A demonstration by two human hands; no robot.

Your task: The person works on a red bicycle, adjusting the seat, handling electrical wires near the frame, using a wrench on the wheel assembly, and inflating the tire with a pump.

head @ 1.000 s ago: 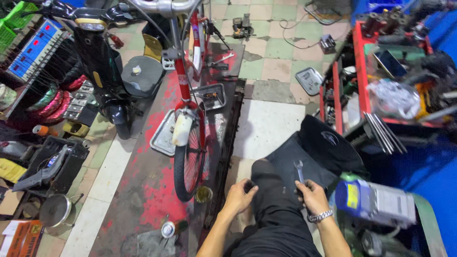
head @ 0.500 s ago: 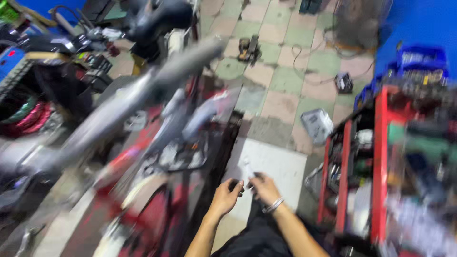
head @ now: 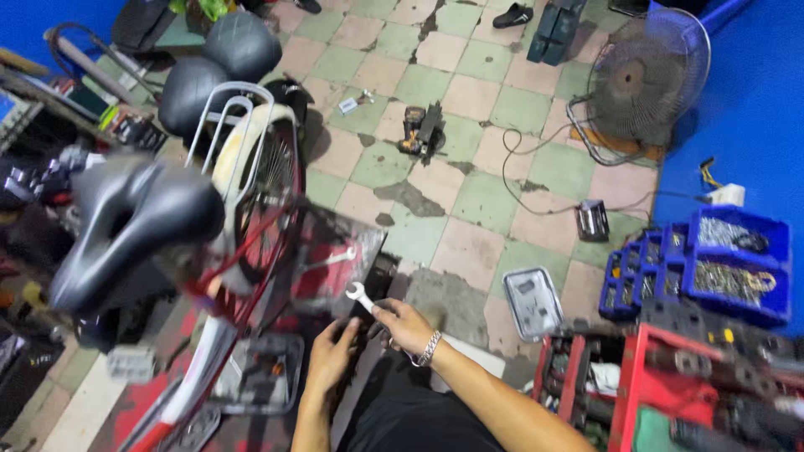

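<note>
My right hand (head: 408, 325) grips a small silver open-end wrench (head: 358, 294), its jaw pointing up and left. A silver bracelet (head: 430, 348) sits on that wrist. My left hand (head: 332, 356) is just left of it, fingers spread, touching nothing I can make out. Both hands hover beside a red bicycle (head: 219, 335) with a black saddle (head: 126, 226) and a cream-tyred rear wheel (head: 261, 172). A second wrench (head: 331, 259) lies on the dark tray (head: 342, 247) behind the wheel.
A red tool trolley (head: 670, 393) stands at the lower right, with blue parts bins (head: 712, 259) above it. A metal tray (head: 533, 303), a cordless drill (head: 419, 130), a floor fan (head: 645, 75) and a trailing cable (head: 519, 176) lie on the tiled floor.
The view has swung from the bicycle's front towards its saddle and rear wheel. My right hand keeps the wrench; both hands stay close together.
</note>
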